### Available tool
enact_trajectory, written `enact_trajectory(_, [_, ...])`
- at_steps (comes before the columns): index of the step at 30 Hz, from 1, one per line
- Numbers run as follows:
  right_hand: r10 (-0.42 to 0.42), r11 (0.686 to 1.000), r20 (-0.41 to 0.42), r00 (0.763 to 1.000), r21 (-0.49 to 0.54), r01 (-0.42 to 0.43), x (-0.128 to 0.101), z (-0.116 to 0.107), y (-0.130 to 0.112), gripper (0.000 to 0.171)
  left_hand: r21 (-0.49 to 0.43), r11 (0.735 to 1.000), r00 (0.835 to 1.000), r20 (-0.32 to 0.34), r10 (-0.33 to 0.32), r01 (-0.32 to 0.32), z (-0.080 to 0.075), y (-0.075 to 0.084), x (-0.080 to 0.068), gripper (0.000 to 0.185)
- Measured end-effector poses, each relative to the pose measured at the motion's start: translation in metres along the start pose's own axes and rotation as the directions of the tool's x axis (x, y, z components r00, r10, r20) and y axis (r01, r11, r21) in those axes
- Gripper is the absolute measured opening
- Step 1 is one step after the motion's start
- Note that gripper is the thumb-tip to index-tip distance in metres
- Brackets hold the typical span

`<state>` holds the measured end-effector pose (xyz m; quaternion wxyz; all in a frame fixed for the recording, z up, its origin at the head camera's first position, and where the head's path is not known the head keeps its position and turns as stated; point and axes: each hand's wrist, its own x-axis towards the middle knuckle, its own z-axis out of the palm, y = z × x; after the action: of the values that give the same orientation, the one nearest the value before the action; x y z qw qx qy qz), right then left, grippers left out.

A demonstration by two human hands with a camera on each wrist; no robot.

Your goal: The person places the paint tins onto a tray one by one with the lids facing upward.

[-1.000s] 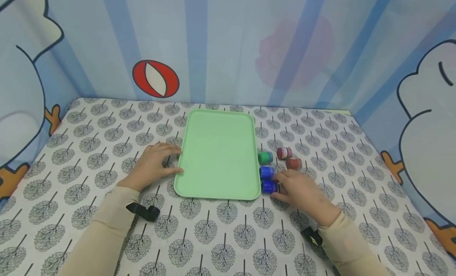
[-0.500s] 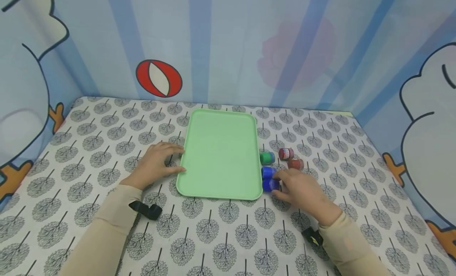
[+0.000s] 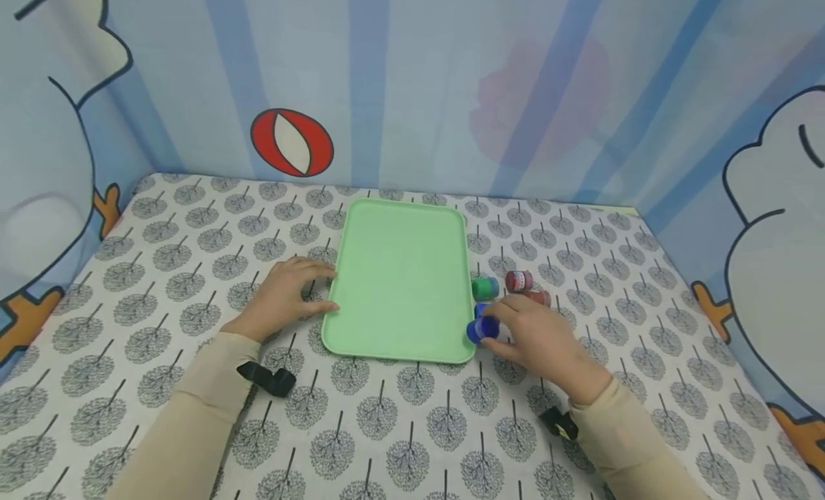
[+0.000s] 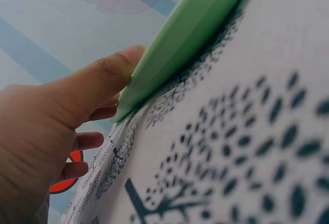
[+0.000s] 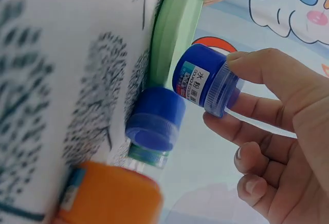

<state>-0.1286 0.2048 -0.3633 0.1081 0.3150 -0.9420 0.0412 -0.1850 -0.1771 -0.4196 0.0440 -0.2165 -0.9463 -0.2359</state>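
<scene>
A light green tray (image 3: 399, 278) lies in the middle of the patterned cloth. My left hand (image 3: 283, 296) rests flat on the cloth, its thumb (image 4: 97, 82) touching the tray's left edge (image 4: 180, 39). My right hand (image 3: 538, 335) pinches a small blue jar (image 3: 482, 329) between thumb and fingers, lifted just off the cloth by the tray's right edge. In the right wrist view this jar (image 5: 205, 82) shows a white label. A second blue jar (image 5: 154, 118) lies on the cloth below it, beside the tray (image 5: 177, 29).
A green jar (image 3: 484, 288), a red jar (image 3: 518, 280) and an orange-red jar (image 3: 538, 296) lie on the cloth right of the tray. An orange lid (image 5: 110, 196) fills the near corner of the right wrist view. Cartoon-printed walls enclose the table on three sides.
My right hand closed on the nearest blue jar and lifted it slightly toward the tray's right edge. The left hand stayed by the tray's left edge.
</scene>
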Motion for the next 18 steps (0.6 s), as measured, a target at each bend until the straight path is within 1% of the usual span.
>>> enact_trajectory(5, [-0.017,1.000,0.005,1.000,-0.002,0.017,0.009,-0.001,-0.009,0.039,-0.004,1.000,1.000,0.002,-0.003,0.003,-0.001,-0.002,-0.001,0.058])
enact_trajectory(11, [-0.058,0.998,0.018,0.998,-0.015,0.058,0.018,-0.001,-0.021,0.038,-0.010,1.000,1.000,0.003,-0.010,0.010,0.002,-0.004,-0.003,0.059])
enact_trajectory(18, [-0.083,0.996,0.058,0.995,-0.017,0.084,0.029,0.006,-0.032,0.039,-0.026,1.000,1.000,-0.005,-0.017,0.017,0.003,-0.006,-0.001,0.057])
